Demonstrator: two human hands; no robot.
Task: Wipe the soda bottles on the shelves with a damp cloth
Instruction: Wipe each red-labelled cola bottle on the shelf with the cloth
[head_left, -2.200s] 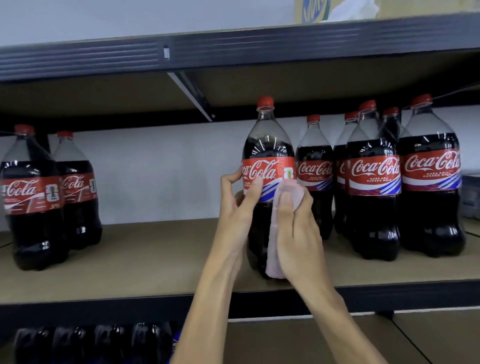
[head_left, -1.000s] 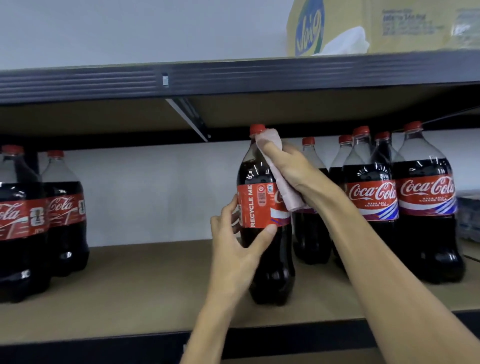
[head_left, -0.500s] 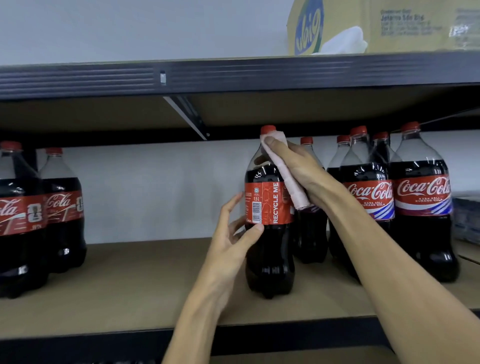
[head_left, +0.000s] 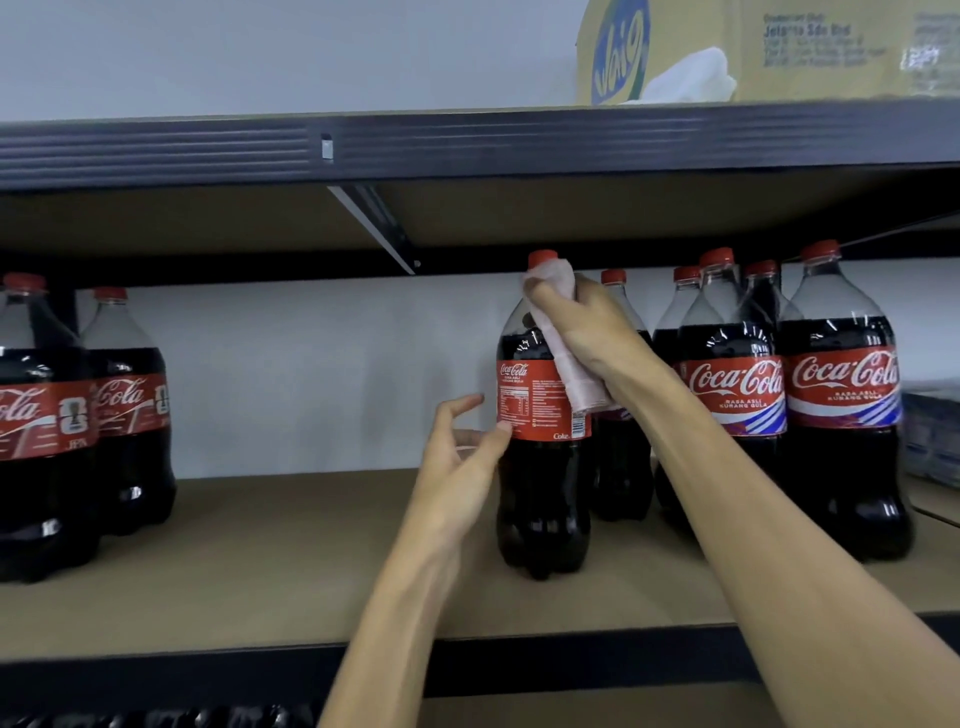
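A large cola bottle (head_left: 540, 483) with a red label and red cap stands upright near the middle of the brown shelf (head_left: 291, 561). My right hand (head_left: 592, 332) grips a pale pink cloth (head_left: 571, 374) against the bottle's neck and shoulder, just under the cap. The cloth hangs down over the right side of the label. My left hand (head_left: 462, 457) is beside the bottle's left side, thumb tip touching the label's lower edge, fingers loosely spread.
Several more cola bottles (head_left: 841, 415) crowd the shelf right of the wiped one, and two bottles (head_left: 130, 415) stand at the far left. The upper shelf (head_left: 467, 140) sits low above the caps and carries a cardboard box (head_left: 753, 52). More bottles show dimly below.
The bottle has turned, so the label now shows its nutrition panel instead of the barcode side. My left hand has loosened from the label. The cloth stays at the neck.
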